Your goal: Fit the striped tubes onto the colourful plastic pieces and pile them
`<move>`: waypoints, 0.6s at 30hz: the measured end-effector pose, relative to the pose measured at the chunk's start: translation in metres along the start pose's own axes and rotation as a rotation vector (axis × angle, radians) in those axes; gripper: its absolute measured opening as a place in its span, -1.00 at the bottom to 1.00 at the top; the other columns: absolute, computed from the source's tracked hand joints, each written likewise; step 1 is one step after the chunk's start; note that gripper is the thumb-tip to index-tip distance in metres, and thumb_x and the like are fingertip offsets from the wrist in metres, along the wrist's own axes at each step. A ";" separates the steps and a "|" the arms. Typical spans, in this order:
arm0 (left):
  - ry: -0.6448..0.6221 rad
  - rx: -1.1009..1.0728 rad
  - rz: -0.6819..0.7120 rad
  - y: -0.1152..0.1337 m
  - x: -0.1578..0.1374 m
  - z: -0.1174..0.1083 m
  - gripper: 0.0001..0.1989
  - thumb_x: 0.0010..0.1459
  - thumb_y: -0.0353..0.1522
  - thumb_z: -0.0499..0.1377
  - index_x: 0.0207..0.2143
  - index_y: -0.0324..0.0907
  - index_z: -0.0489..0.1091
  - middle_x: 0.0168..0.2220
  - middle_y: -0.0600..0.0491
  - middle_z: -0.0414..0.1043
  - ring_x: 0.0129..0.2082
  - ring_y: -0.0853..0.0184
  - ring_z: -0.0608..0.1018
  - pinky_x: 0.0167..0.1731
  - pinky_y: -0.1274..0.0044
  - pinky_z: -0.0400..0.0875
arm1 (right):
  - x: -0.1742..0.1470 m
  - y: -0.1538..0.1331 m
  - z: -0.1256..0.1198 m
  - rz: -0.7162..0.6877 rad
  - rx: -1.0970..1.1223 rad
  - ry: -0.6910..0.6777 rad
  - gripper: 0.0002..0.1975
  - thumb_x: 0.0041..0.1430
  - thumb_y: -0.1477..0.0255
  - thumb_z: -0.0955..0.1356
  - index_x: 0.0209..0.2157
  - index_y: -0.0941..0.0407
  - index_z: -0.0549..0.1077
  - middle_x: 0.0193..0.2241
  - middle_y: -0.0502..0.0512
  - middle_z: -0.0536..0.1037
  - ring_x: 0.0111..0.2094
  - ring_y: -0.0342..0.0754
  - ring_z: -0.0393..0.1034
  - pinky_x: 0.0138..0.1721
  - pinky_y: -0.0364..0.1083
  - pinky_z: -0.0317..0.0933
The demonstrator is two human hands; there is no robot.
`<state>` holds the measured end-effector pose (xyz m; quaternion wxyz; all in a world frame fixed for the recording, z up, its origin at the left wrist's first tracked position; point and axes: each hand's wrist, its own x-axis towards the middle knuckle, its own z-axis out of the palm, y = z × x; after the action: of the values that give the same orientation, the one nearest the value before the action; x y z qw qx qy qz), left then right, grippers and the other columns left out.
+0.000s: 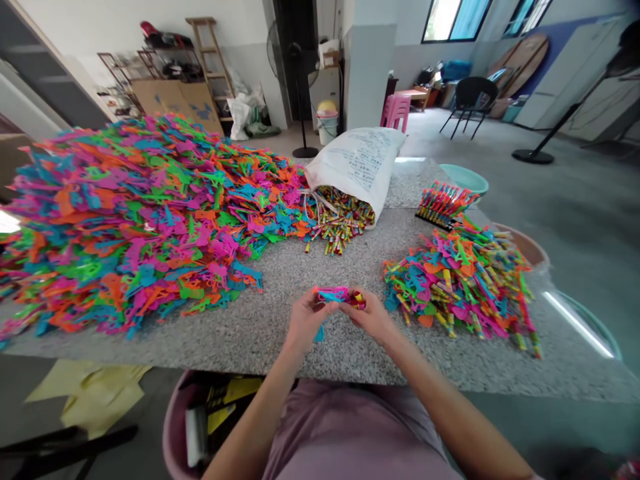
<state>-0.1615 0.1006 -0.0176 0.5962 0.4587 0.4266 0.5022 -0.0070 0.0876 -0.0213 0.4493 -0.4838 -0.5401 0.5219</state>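
Observation:
Over the front middle of the grey stone table, my left hand (303, 325) is closed on small pink and blue plastic pieces (331, 293). My right hand (374, 319) pinches the other end, where short yellow-and-red patterned tubes (359, 300) show between the fingers. The two hands almost meet, and the pieces lie sideways between them. Just below the left fingers a blue plastic bit (319, 333) is visible. Right of my hands lies a pile of colourful plastic pieces joined with patterned tubes (460, 280). How the held parts fit together is too small to make out.
A large heap of neon plastic pieces (140, 227) covers the table's left side. A white sack (357, 160) spills patterned tubes (343, 223). Behind the right pile stands a black rack of orange-tipped sticks (445, 203). A pink bin (175, 427) sits below the front edge.

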 end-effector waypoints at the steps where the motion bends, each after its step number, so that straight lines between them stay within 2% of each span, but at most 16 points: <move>1: 0.019 -0.059 -0.006 -0.004 -0.002 0.005 -0.71 -0.08 -0.26 0.34 -0.31 -0.23 0.47 -0.35 0.01 0.54 -0.31 0.34 0.54 -0.20 0.51 0.40 | -0.005 -0.001 0.002 0.052 0.099 -0.013 -0.73 0.05 0.24 0.39 -0.28 0.10 0.36 -0.58 -0.11 0.31 -0.62 -0.22 0.13 -0.64 -0.22 0.08; 3: 0.106 -0.139 -0.022 -0.010 -0.004 0.012 -0.75 -0.03 -0.23 0.31 -0.35 -0.22 0.48 -0.39 0.04 0.54 -0.34 0.36 0.53 -0.22 0.51 0.40 | -0.014 -0.005 0.001 0.140 0.244 0.015 -0.65 -0.02 0.27 0.42 -0.20 0.07 0.32 -0.47 -0.08 0.39 -0.59 -0.23 0.19 -0.63 -0.23 0.10; 5: 0.154 -0.147 -0.064 -0.012 -0.006 0.015 -0.74 -0.02 -0.21 0.31 -0.35 -0.20 0.47 -0.40 0.05 0.54 -0.38 0.38 0.53 -0.27 0.52 0.40 | -0.020 -0.008 -0.004 0.218 0.302 0.079 -0.64 -0.07 0.31 0.43 -0.23 0.07 0.30 -0.41 -0.06 0.42 -0.53 -0.21 0.27 -0.60 -0.23 0.15; 8: 0.051 -0.046 -0.153 -0.010 -0.010 0.014 -0.71 -0.03 -0.18 0.32 -0.35 -0.22 0.48 -0.39 0.04 0.54 -0.41 0.39 0.52 -0.33 0.56 0.39 | -0.025 -0.010 -0.016 0.272 0.288 0.083 -0.75 -0.05 0.30 0.41 -0.36 0.11 0.35 -0.49 -0.05 0.42 -0.50 -0.18 0.32 -0.59 -0.23 0.16; 10: -0.003 -0.005 -0.185 -0.010 -0.014 0.014 -0.69 -0.03 -0.17 0.31 -0.33 -0.22 0.48 -0.39 0.04 0.53 -0.43 0.40 0.51 -0.38 0.58 0.37 | -0.029 -0.011 -0.023 0.245 0.277 0.030 -0.75 0.00 0.26 0.40 -0.34 0.13 0.40 -0.50 -0.03 0.43 -0.46 -0.15 0.34 -0.57 -0.22 0.21; 12: -0.005 -0.016 -0.181 -0.012 -0.019 0.015 -0.69 -0.02 -0.17 0.31 -0.31 -0.21 0.47 -0.40 0.06 0.51 -0.44 0.41 0.49 -0.41 0.59 0.35 | -0.033 -0.009 -0.026 0.229 0.282 -0.020 -0.68 0.04 0.22 0.38 -0.22 0.13 0.41 -0.52 -0.03 0.43 -0.46 -0.13 0.37 -0.57 -0.20 0.24; 14: 0.004 -0.028 -0.178 -0.017 -0.023 0.017 -0.69 -0.02 -0.17 0.31 -0.31 -0.20 0.46 -0.42 0.09 0.49 -0.44 0.43 0.48 -0.40 0.60 0.35 | -0.037 -0.005 -0.028 0.243 0.290 -0.008 -0.63 0.04 0.21 0.39 -0.14 0.10 0.37 -0.51 -0.04 0.46 -0.48 -0.13 0.39 -0.59 -0.20 0.23; 18: 0.052 -0.021 -0.231 -0.025 -0.027 0.020 -0.67 -0.05 -0.16 0.32 -0.32 -0.21 0.46 -0.44 0.11 0.47 -0.47 0.44 0.44 -0.41 0.61 0.35 | -0.040 0.006 -0.030 0.330 0.342 0.063 -0.65 -0.06 0.29 0.44 -0.22 0.09 0.36 -0.39 0.06 0.57 -0.39 -0.07 0.48 -0.55 -0.19 0.21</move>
<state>-0.1405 0.0699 -0.0363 0.6437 0.3871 0.4864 0.4464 0.0280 0.0514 -0.0249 0.4501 -0.4983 -0.3431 0.6568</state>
